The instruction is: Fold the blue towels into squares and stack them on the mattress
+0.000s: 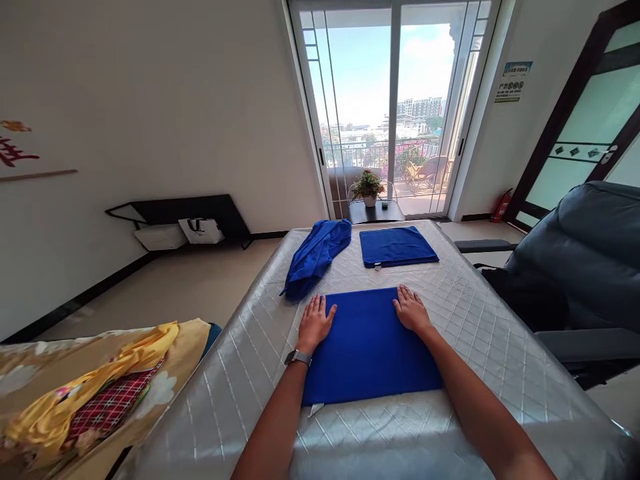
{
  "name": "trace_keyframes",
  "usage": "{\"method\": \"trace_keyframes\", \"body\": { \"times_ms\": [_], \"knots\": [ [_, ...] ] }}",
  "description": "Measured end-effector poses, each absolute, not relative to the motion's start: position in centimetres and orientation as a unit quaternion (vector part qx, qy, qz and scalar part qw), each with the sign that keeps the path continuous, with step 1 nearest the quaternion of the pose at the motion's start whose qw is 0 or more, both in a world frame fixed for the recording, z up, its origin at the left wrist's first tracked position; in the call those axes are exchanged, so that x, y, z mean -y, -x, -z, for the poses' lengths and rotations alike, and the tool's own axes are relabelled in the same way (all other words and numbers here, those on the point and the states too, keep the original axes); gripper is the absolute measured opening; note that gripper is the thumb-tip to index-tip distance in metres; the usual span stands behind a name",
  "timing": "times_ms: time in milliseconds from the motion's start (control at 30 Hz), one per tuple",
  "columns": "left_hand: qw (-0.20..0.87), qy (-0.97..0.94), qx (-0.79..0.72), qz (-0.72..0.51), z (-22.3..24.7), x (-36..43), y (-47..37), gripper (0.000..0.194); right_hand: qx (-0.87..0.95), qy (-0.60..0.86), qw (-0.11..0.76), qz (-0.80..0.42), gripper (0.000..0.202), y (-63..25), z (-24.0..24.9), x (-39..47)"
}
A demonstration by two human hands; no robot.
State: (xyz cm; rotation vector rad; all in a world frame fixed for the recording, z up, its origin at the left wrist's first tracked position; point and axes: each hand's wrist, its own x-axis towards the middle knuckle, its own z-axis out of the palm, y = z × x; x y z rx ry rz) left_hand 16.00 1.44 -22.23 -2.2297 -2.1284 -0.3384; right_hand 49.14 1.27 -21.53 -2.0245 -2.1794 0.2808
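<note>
A blue cloth lies flat as a rectangle in front of me, a small white tag poking out at its near left corner. My left hand, with a watch on the wrist, rests flat on its left edge, fingers stretched out. On the far right corner lies my right hand, also flat with straight fingers. Beyond them, a second blue cloth is folded into a neat rectangle with a tag at its front edge. To its left sits a crumpled blue cloth in a loose heap.
A silvery quilted cover spreads under the cloths. A dark armchair stands close on the right. At the lower left is a patterned surface with a yellow cloth. A potted plant stands on a small table by the glass door.
</note>
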Motion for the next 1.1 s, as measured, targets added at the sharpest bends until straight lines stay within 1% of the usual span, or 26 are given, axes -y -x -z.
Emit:
{"method": "trace_keyframes", "body": {
  "times_ms": [433,633,800,867,933,1100],
  "knots": [
    [0.009,0.721,0.681,0.128,21.7,-1.1,-16.5,0.077,0.734,0.674,0.043,-0.077,0.067,-48.3,19.3,0.4],
    [0.005,0.719,0.685,0.118,21.4,-1.0,-16.7,0.078,0.730,0.675,0.056,-0.092,0.069,-48.1,20.0,2.8],
    [0.009,0.715,0.690,0.114,19.8,-1.1,-17.4,0.082,0.725,0.677,0.067,-0.106,0.070,-48.2,20.6,2.9],
    [0.019,0.726,0.677,0.119,18.9,-0.9,-19.5,0.084,0.726,0.675,0.073,-0.107,0.070,-48.1,20.7,2.8],
    [0.023,0.756,0.642,0.124,18.5,-0.4,-23.2,0.082,0.727,0.674,0.081,-0.103,0.070,-48.2,20.8,2.7],
    [-0.001,0.847,0.513,0.137,20.3,1.9,-34.6,0.064,0.745,0.658,0.075,-0.075,0.066,-48.6,21.3,3.1]
  ]
}}
